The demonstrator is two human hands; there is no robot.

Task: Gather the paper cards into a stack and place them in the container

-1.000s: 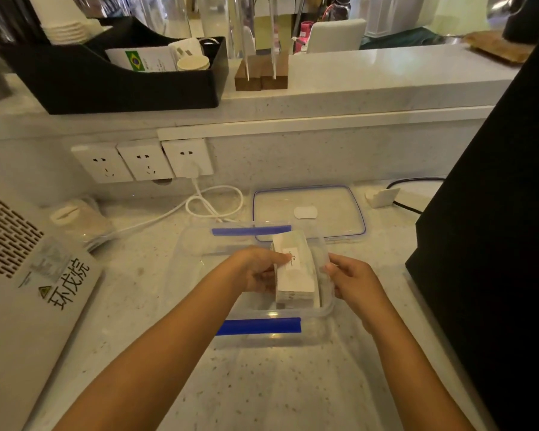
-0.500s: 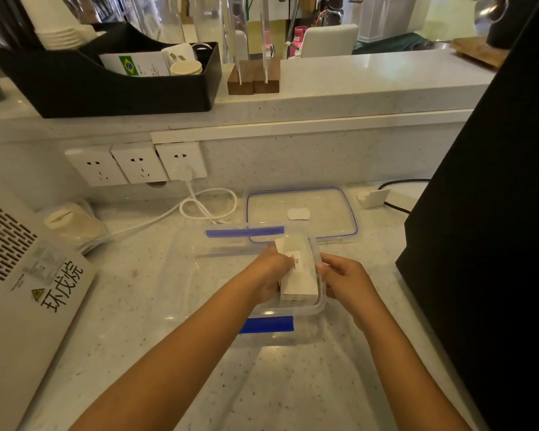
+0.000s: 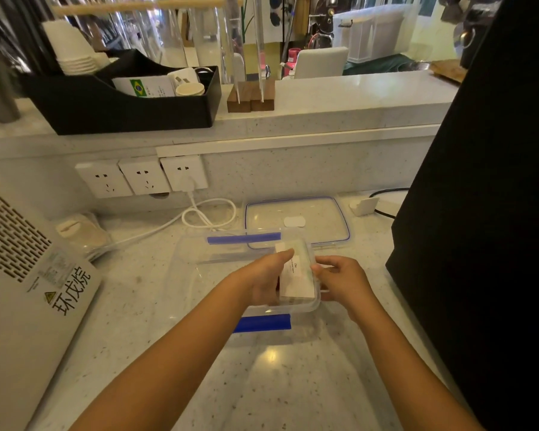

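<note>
Writing: black characters "环戊烷" beside a yellow warning triangle on the grey appliance [image 3: 28,275]; a Brazil flag on a card in the black organiser [image 3: 122,110]; the top card's small print is too fine to read.
Cards: a white stack of paper cards [image 3: 296,275], edges squared, tilted inside the right end of the container.
Container: clear plastic container [image 3: 199,269] with blue clips, on the speckled surface [image 3: 293,384]; its lid [image 3: 296,219] lies just behind.
Left hand: left hand [image 3: 262,281] pinches the stack's left side.
Right hand: right hand [image 3: 343,278] grips the stack's right edge.
</note>
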